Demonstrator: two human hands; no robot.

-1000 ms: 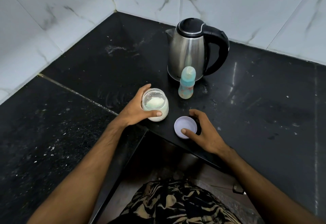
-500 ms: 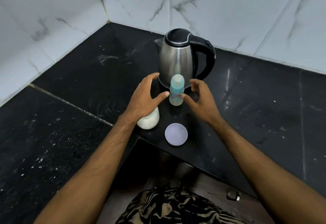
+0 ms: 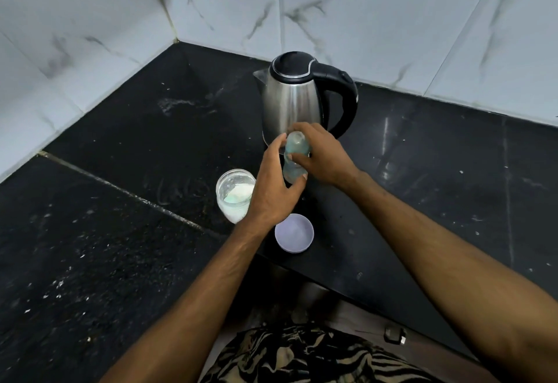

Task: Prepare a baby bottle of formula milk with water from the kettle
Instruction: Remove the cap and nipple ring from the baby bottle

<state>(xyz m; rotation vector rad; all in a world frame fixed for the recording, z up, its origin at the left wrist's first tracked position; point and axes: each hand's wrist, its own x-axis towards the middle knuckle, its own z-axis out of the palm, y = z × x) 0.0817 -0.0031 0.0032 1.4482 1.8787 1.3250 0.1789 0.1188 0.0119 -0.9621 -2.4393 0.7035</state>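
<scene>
A small teal baby bottle (image 3: 294, 156) stands in front of the steel kettle (image 3: 291, 100) with its black lid and handle. My left hand (image 3: 273, 189) grips the bottle's lower body from the left. My right hand (image 3: 321, 156) is closed around its upper part and cap from the right. An open glass jar of white formula powder (image 3: 235, 194) stands just left of my left hand. The jar's round lid (image 3: 294, 233) lies upside down on the counter below the hands.
The black stone counter (image 3: 136, 147) runs into a corner of white marble wall tiles (image 3: 377, 20). The counter's front edge cuts diagonally below the lid, with my patterned clothing beneath. A small dark object (image 3: 394, 334) lies on the floor.
Both hands have closed in on the baby bottle and now grip it. The left hand has left the jar, which stands uncovered beside it. The lid lies where the right hand left it.
</scene>
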